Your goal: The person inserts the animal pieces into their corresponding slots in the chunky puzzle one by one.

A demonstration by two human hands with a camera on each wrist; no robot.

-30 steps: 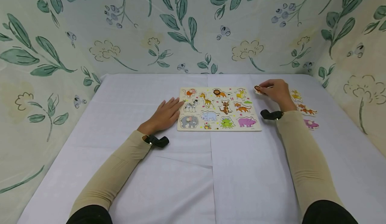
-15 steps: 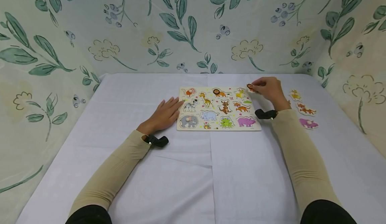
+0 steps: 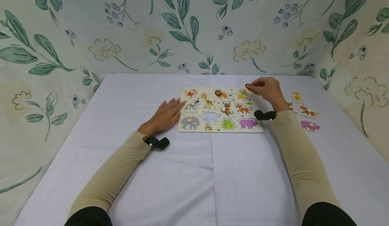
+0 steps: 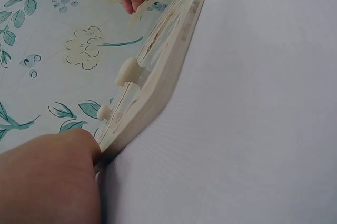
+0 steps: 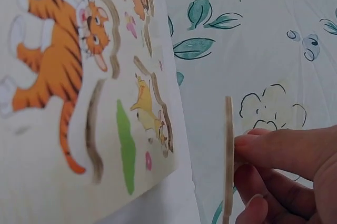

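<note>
A wooden animal puzzle board (image 3: 194, 131) lies on the white cloth. At its left edge my left hand (image 3: 164, 115) rests with fingers extended, the fingertips at the board's rim. My right hand (image 3: 267, 90) pinches a lion puzzle piece (image 3: 247, 87) over the board's upper right corner. In the right wrist view the lion piece (image 5: 228, 161) shows edge-on, apart from the board, with thumb and fingers behind it. The printed yellow animal (image 5: 147, 108) and tiger (image 5: 58, 60) face it. Two cream knobs, the larger knob (image 4: 129, 72) nearer the middle, stick up from the board in the left wrist view.
Right of the board lie a yellow animal piece (image 3: 297, 97), a tiger piece (image 3: 308, 111) and a hippo piece (image 3: 310, 126). Another piece (image 3: 290, 105) is partly hidden by the right wrist. A leaf-patterned curtain (image 3: 206, 30) hangs behind the table.
My right hand has moved left with the lion piece, from beside the board to over its upper right corner. The left hand has stayed at the board's left edge.
</note>
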